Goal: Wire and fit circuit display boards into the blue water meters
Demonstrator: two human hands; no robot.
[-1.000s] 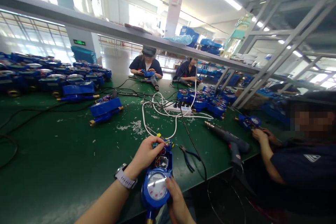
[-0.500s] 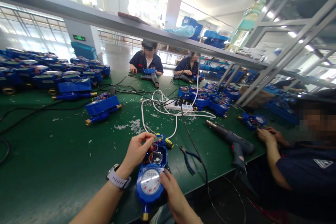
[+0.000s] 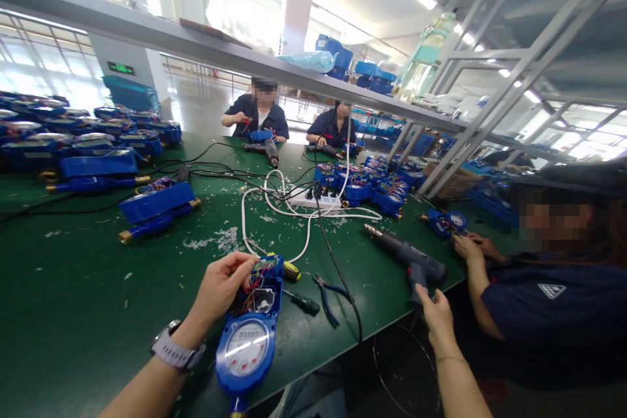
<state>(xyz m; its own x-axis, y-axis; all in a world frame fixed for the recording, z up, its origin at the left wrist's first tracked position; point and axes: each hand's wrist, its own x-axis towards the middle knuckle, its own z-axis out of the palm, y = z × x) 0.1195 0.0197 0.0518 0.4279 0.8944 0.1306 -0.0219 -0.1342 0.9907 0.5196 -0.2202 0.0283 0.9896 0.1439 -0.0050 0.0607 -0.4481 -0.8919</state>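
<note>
A blue water meter [image 3: 247,346] lies on the green table, its upper housing open with coloured wires and a small circuit board showing. My left hand [image 3: 223,287], with a watch at the wrist, pinches at the upper left edge of that housing; the fingertips partly hide what they grip. My right hand [image 3: 435,317] is at the handle of a dark heat gun [image 3: 406,255], thumb against it, the other fingers partly hidden. Beside the meter lie a dark-handled screwdriver [image 3: 304,302], a yellow-and-black handle [image 3: 291,271] and blue-handled cutters [image 3: 336,300].
A white power strip [image 3: 316,199] with looped cables sits mid-table. Scraps [image 3: 220,240] lie scattered. Another meter [image 3: 159,209] is at left, with more rows behind and at right. A co-worker [image 3: 533,294] works close on my right; two people sit opposite. A shelf [image 3: 245,55] crosses overhead.
My right hand has left the water meter and moved right to the heat gun handle. The left hand stays at the meter's housing. The screwdriver now shows fully. The view has shifted rightward.
</note>
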